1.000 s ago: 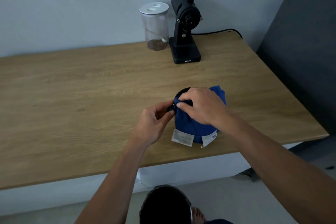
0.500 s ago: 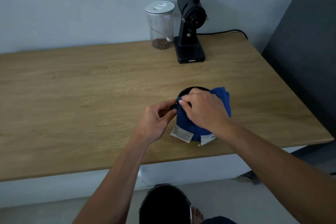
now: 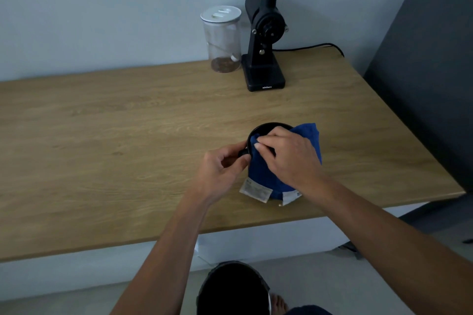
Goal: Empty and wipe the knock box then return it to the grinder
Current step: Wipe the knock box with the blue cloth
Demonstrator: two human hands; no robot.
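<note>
Looks like a home coffee corner. Wooden table (image 3: 128,135) against a plain wall, black grinder (image 3: 265,41) plugged in, bean jar (image 3: 222,41) beside it.

Wooden tabletop (image 3: 107,135): bare from 9 to 11 o'clock of the knock box (image 3: 266,128). Toward 12 o'clock, the path is bounded by the grinder (image 3: 265,59), with a lidded jar (image 3: 224,41) just beside it.
</note>
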